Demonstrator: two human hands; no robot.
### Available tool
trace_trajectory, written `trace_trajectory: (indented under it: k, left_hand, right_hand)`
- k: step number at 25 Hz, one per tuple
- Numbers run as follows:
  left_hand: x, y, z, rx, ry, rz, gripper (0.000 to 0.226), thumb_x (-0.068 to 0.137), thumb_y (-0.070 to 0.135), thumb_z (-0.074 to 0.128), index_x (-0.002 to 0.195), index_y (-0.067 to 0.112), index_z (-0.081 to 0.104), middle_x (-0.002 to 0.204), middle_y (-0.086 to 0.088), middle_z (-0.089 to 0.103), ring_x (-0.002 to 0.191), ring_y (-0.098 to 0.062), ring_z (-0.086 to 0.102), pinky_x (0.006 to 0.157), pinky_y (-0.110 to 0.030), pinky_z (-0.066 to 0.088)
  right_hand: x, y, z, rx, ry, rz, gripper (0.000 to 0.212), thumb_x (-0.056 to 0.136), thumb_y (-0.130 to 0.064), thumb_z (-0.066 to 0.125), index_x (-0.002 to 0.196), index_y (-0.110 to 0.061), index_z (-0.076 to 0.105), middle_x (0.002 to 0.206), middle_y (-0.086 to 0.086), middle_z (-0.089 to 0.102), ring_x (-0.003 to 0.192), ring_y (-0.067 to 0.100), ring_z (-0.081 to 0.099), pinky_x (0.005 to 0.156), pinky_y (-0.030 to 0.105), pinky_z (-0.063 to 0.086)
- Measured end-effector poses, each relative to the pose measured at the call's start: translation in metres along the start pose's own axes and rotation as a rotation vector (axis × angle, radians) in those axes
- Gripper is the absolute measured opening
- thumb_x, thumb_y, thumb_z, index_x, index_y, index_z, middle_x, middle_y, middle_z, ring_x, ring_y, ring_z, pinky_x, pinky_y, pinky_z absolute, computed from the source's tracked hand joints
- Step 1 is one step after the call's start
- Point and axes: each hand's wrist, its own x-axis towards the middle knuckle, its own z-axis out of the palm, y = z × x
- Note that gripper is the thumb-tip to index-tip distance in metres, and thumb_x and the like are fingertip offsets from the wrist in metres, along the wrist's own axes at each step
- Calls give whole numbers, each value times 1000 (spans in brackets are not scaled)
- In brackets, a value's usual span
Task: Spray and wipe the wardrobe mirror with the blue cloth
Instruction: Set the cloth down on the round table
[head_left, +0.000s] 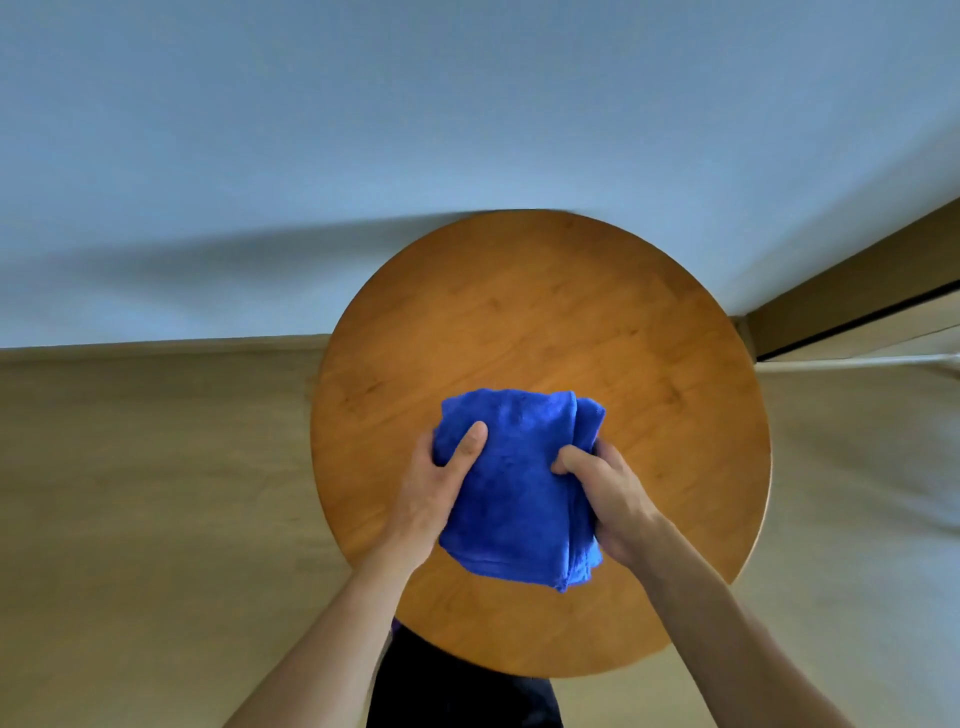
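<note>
A folded blue cloth (514, 488) is held between both hands above a round wooden table (545, 312). My left hand (441, 483) grips the cloth's left edge, thumb lying on top of the fabric. My right hand (602, 493) grips the right edge, fingers curled into the folds. No spray bottle and no wardrobe mirror are in view.
The table stands against a pale blue-white wall (363, 130). Light wooden floor (130, 519) lies to the left and right. At the far right a wooden frame with a dark gap (857, 317) runs diagonally. My dark trousers (457, 691) show below the table edge.
</note>
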Motion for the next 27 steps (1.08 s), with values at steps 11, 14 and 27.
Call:
trace_trajectory:
  k: [11,14,27]
  left_hand:
    - [35,-60,28,735,231,364,88,91,52,61,162,28,16,125,-5,41,111,-15,39,97,-25,35]
    - [37,-67,38,904,313,422,71,96,55,35,160,23,30,143,-20,42,122,-35,46,103,-42,45]
    - [50,-89,21,1429,320,558,83,101,66,30,164,16,12,171,-16,1,158,-29,11,124,-48,28]
  right_hand:
    - [33,41,-13,-934,620,-492,74,85,-7,56,152,-25,31,141,9,43,120,31,46,87,39,47]
    - [42,62,2,-1218,598,-769,60,91,-22,59,149,-19,45,156,16,38,141,35,39,111,48,40]
    - [71,90,-28,-1433,518,-732,68,105,-52,25,160,-13,14,168,3,10,155,18,11,122,42,25]
